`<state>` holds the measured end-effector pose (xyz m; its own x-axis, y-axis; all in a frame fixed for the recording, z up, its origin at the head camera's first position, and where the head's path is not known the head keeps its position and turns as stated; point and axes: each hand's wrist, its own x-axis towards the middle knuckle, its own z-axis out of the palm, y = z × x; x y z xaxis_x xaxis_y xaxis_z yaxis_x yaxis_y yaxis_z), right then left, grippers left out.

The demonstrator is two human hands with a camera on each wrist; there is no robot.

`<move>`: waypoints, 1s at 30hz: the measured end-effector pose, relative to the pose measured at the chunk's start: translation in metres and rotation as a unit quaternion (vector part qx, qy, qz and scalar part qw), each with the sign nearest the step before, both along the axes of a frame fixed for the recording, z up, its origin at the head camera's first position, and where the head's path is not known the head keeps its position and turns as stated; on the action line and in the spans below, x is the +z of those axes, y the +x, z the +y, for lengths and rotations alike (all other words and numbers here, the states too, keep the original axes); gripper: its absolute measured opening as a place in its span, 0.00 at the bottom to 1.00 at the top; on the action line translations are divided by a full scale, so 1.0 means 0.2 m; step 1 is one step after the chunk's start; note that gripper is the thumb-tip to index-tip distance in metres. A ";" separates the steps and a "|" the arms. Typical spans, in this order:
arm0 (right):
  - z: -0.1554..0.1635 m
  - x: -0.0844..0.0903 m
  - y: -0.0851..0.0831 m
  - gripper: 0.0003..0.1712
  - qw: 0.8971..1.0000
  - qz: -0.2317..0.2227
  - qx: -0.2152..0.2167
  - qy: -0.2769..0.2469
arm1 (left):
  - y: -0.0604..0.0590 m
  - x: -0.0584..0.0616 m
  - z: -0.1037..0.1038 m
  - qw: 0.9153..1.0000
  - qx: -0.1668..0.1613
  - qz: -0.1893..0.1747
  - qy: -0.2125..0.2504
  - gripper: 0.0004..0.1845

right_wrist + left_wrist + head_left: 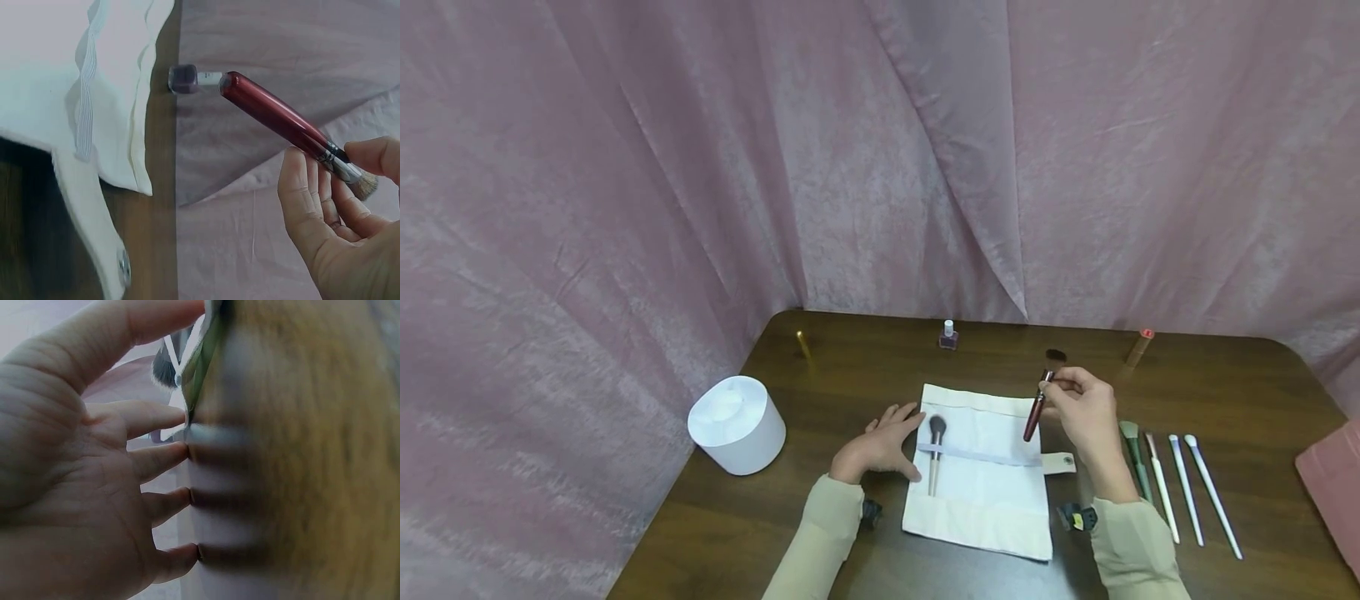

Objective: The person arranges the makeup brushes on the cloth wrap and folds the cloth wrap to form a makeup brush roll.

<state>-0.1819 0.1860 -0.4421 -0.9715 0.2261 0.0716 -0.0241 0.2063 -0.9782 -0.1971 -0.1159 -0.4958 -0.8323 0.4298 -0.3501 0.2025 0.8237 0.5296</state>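
A white cloth brush roll (977,508) lies unfolded on the table, an elastic band (985,456) running across it and a strap with a snap (1060,463) out to its right. One dark-bristled makeup brush (936,450) is tucked under the band at the left. My left hand (883,446) rests with spread fingers at the roll's left edge; its fingertips touch down in the left wrist view. Above the roll's right side, my right hand (1084,412) pinches a red-handled makeup brush (275,115) near its ferrule, handle end pointing down toward the cloth.
Several brushes, among them a green one (1137,458) and a white one (1213,496), lie right of the roll. Behind stand a nail polish bottle (949,337), a gold tube (803,343) and a lipstick (1139,348). A white round container (737,427) sits left; a pink object (1333,492) right.
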 end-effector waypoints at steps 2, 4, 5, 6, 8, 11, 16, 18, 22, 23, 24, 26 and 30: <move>-0.01 -0.01 -0.02 0.12 1.000 0.000 0.003 0.000 | 0.00 0.00 0.00 1.000 0.001 -0.001 0.005 0.53; -0.02 -0.01 -0.03 0.13 1.000 -0.001 0.001 0.002 | 0.00 0.00 0.00 1.000 0.002 -0.001 0.008 0.53; -0.03 -0.01 -0.04 0.13 1.000 -0.001 0.000 0.005 | 0.00 0.00 0.01 1.000 0.002 -0.001 0.009 0.53; -0.04 -0.02 -0.05 0.13 1.000 0.001 -0.001 0.008 | 0.00 0.00 0.01 1.000 0.003 0.000 0.010 0.53; -0.06 -0.03 -0.06 0.13 1.000 0.004 -0.003 0.010 | -0.01 0.00 0.01 1.000 0.003 0.000 0.009 0.53; -0.09 -0.05 -0.09 0.12 1.000 0.006 -0.003 0.007 | -0.02 0.00 0.01 1.000 0.002 0.003 0.008 0.53; -0.14 -0.09 -0.12 0.11 1.000 0.011 0.000 -0.015 | -0.02 0.00 0.01 1.000 -0.006 0.008 0.002 0.53; -0.16 -0.10 -0.13 0.10 1.000 0.015 0.002 -0.024 | -0.02 0.00 0.01 1.000 -0.008 0.008 0.002 0.53; -0.21 -0.11 -0.15 0.09 0.999 0.018 0.004 -0.032 | -0.02 0.00 0.01 1.000 -0.009 0.007 0.005 0.53; -0.22 -0.12 -0.15 0.09 0.999 0.016 0.005 -0.032 | -0.03 0.01 0.01 1.000 -0.009 0.007 0.005 0.54; -0.24 -0.12 -0.15 0.08 0.999 0.013 0.007 -0.032 | -0.03 0.01 0.01 1.000 -0.009 0.007 0.005 0.54; -0.26 -0.13 -0.16 0.08 0.999 0.008 0.013 -0.034 | -0.03 0.01 0.00 1.000 -0.009 0.006 0.003 0.54; -0.31 -0.16 -0.17 0.08 0.999 -0.004 0.021 -0.032 | -0.03 0.00 0.01 1.000 -0.010 0.007 -0.002 0.53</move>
<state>-0.2158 0.1243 -0.4750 -0.9806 0.1892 0.0511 -0.0241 0.1424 -0.9895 -0.2024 -0.1143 -0.4956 -0.8287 0.4445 -0.3401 0.2262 0.8219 0.5229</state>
